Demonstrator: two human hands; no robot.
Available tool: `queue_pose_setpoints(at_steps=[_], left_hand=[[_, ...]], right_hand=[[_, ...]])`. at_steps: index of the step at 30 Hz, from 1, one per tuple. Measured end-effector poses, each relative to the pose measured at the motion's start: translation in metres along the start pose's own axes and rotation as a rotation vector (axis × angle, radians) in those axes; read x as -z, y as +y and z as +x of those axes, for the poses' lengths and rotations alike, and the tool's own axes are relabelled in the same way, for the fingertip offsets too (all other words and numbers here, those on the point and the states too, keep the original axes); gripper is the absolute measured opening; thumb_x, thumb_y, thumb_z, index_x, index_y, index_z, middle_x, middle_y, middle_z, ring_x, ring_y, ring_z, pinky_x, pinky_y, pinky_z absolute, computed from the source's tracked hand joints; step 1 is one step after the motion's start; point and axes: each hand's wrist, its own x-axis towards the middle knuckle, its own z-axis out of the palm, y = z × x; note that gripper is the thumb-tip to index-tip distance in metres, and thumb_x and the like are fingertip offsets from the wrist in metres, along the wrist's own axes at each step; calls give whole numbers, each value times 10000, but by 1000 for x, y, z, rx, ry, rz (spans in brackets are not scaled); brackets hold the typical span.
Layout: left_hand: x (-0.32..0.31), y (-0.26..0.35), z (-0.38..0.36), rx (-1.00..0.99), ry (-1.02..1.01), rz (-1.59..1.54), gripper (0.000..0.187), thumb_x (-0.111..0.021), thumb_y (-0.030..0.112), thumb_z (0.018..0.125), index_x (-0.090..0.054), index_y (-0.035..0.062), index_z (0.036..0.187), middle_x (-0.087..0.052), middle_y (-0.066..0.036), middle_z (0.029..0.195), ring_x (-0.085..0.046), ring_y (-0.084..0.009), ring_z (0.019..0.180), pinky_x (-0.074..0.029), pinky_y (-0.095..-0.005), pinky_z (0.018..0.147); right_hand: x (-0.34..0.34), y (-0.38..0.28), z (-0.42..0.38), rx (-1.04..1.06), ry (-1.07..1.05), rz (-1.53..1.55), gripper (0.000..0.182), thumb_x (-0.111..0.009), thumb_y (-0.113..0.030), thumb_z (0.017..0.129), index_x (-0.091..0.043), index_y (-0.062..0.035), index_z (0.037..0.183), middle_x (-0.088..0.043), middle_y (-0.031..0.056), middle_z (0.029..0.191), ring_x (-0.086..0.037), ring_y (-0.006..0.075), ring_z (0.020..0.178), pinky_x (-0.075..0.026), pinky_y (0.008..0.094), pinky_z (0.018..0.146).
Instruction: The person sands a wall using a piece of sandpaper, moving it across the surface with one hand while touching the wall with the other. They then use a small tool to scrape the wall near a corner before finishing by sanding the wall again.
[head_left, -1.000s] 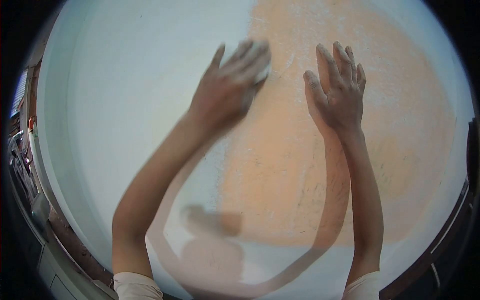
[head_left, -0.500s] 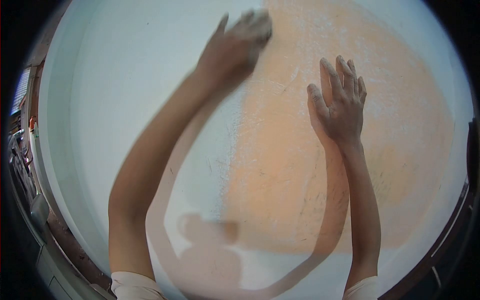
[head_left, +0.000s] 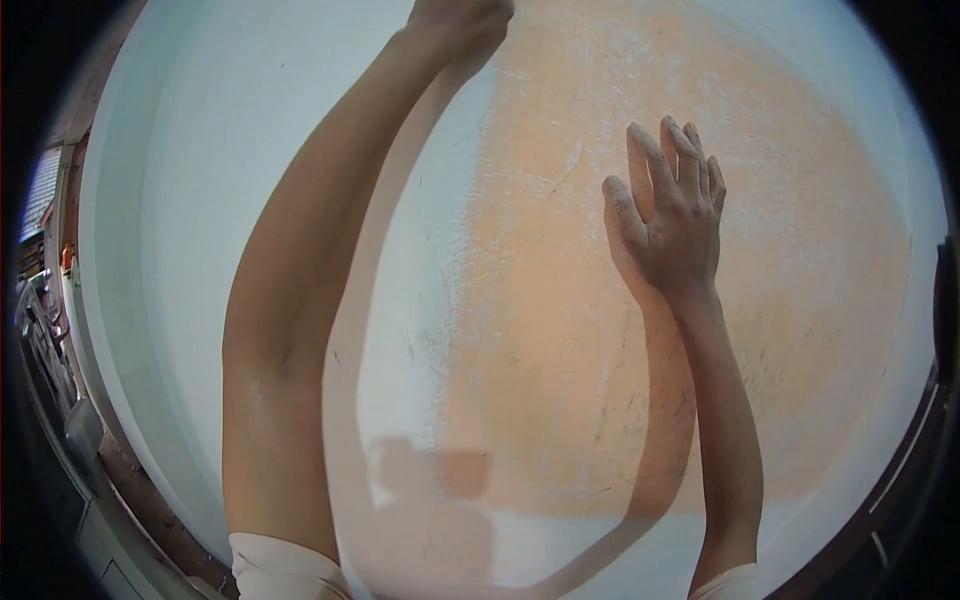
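Note:
A large pale panel fills the view, with a broad orange patch on its right half. The patch is scratched and streaked with white. My left hand is at the top edge of the view, over the patch's upper left border. Its fingers are cut off by the frame, so what they hold, if anything, is hidden. Resting on the orange patch, my right hand is open, fingers spread and dusted with pale powder. Nothing is in it.
Shadows of my arms and head fall across the lower panel. A raised pale rim curves along the panel's left side. Beyond it, at the far left, stand a grey car-like body and a small orange-topped item.
My left hand has moved up and slightly left, partly out of view. My right hand stays on the patch, shifted only slightly in the view.

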Motion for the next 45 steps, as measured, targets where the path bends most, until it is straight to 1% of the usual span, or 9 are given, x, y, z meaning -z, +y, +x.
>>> queue_pose_setpoints(at_steps=[8, 10, 14, 17, 22, 29, 35, 42, 45], left_hand=[[1, 16, -79, -28, -34, -37, 485, -216, 251, 1002, -303, -30, 1387, -265, -159, 1484, -182, -289, 1397, -101, -429, 1158], [34, 38, -73, -16, -48, -78, 491, -205, 262, 1004, -302, -29, 1388, -265, -159, 1484, -178, -290, 1397, -103, -429, 1158], [-4, -9, 10, 18, 13, -53, 506, -191, 289, 1006, -305, -22, 1389, -261, -159, 1485, -174, -285, 1399, -102, -445, 1156], [-2, -2, -19, -18, 47, -92, 506, -184, 292, 1007, -308, -14, 1390, -260, -155, 1486, -174, -276, 1400, -100, -452, 1155], [15, 11, -84, -82, -145, 58, 493, -187, 271, 1007, -308, -15, 1390, -257, -162, 1486, -182, -277, 1398, -108, -442, 1155], [0, -3, -2, 4, 11, 12, 515, -203, 312, 1009, -306, -18, 1391, -241, -168, 1491, -181, -281, 1398, -120, -441, 1153], [24, 18, -86, -73, -158, -28, 502, -204, 308, 1010, -315, 6, 1395, -299, -169, 1466, -189, -305, 1394, -105, -443, 1155], [-6, -4, 13, -3, 44, -19, 482, -220, 276, 1008, -328, -3, 1385, -274, -159, 1480, -185, -295, 1395, -96, -438, 1158], [32, 34, -53, -46, -11, -114, 484, -218, 276, 1010, -331, -17, 1379, -270, -166, 1479, -189, -289, 1395, -113, -441, 1156]], right_hand=[[1, 1, 1, 2, 22, -14, 479, -526, -381, 866, -491, -157, 1289, -447, 154, 1330, -352, 340, 1311, -233, 539, 1077], [1, 0, 2, -4, 10, -16, 475, -525, -377, 866, -495, -157, 1285, -448, 153, 1329, -356, 336, 1309, -236, 536, 1075], [1, 1, 2, 14, 29, -1, 464, -523, -369, 866, -505, -154, 1277, -446, 152, 1331, -361, 332, 1307, -238, 534, 1074], [1, 2, 2, 18, 33, 7, 462, -526, -364, 864, -508, -153, 1275, -448, 152, 1328, -366, 336, 1303, -241, 533, 1073], [-2, 4, 4, 10, 34, -4, 466, -536, -365, 859, -509, -153, 1273, -451, 152, 1325, -374, 334, 1298, -245, 531, 1071], [0, 5, 4, 11, 43, 4, 464, -551, -361, 853, -514, -153, 1266, -455, 152, 1319, -375, 328, 1298, -246, 524, 1072], [0, 3, 4, 1, 53, 4, 462, -558, -352, 846, -517, -150, 1259, -468, 148, 1297, -386, 327, 1287, -253, 520, 1068], [-1, 6, 7, 15, 63, 9, 446, -563, -336, 840, -530, -144, 1241, -470, 143, 1293, -394, 317, 1283, -260, 501, 1071], [0, 6, 5, 15, 66, 8, 448, -568, -335, 836, -529, -144, 1239, -472, 142, 1287, -403, 314, 1274, -264, 501, 1070]])
